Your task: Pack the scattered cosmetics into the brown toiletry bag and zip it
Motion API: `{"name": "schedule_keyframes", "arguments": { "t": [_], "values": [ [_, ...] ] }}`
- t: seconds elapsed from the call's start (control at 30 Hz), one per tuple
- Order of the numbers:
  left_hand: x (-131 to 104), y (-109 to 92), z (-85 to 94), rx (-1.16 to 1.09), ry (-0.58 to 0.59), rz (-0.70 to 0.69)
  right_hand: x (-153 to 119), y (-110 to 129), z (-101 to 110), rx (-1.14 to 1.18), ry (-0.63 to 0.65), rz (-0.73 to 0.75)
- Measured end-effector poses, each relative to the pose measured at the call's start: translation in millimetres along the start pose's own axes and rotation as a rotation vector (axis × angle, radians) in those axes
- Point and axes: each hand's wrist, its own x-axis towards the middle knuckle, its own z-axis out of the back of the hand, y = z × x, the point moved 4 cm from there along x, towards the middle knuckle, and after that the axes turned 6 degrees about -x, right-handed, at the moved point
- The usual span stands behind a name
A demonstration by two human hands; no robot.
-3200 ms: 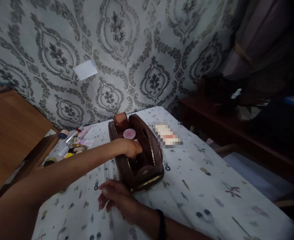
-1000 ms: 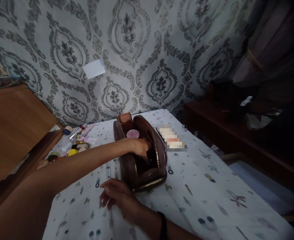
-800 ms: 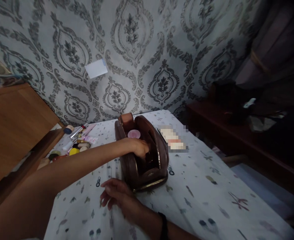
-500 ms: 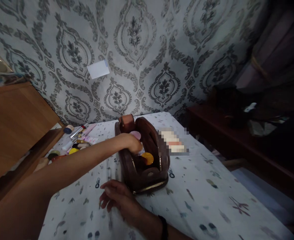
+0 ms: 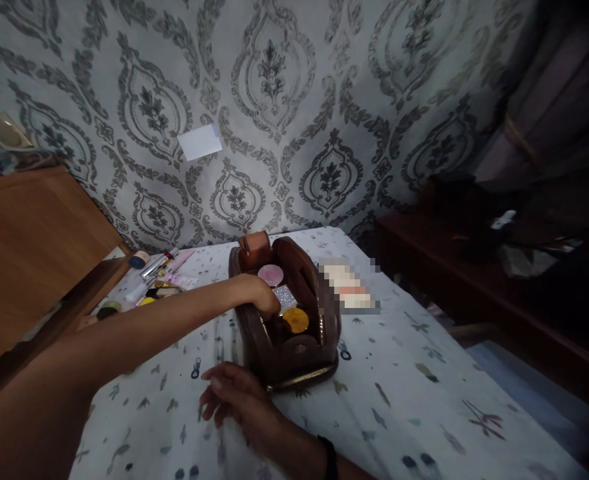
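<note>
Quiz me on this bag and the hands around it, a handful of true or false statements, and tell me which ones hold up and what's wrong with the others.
1. The left hand reaches into the brown bag. True.
2. The bag is zipped shut. False: its top is open.
3. A glittery silver item shows between a round pink item and a round orange one. True.
4. The right hand is inside the bag too. False: it is outside, at the bag's near end.
5. A black band circles the right wrist. True.
</note>
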Motion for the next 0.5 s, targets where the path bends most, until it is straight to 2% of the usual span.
{"name": "schedule_keyframes", "arguments": {
  "t": [0.17, 0.3, 0.4, 0.5],
  "values": [
    [-10.6, -12.1, 5.2, 0.016, 0.042, -0.022, -0.3, -0.4, 0.4, -0.004, 0.004, 0.004],
    [-9.2, -13.2, 5.0, 0.045, -0.004, 0.018, 0.1, -1.0, 1.1, -0.008, 0.005, 0.015],
    [-6.1, -8.4, 3.4, 0.075, -0.087, 0.086, 0.9, -1.7, 1.0, -0.005, 0.004, 0.007],
    [-5.7, -5.3, 8.4, 0.087, -0.291, 0.106, 1.2, -1.4, 0.8, -0.012, 0.001, -0.003]
  ]
}}
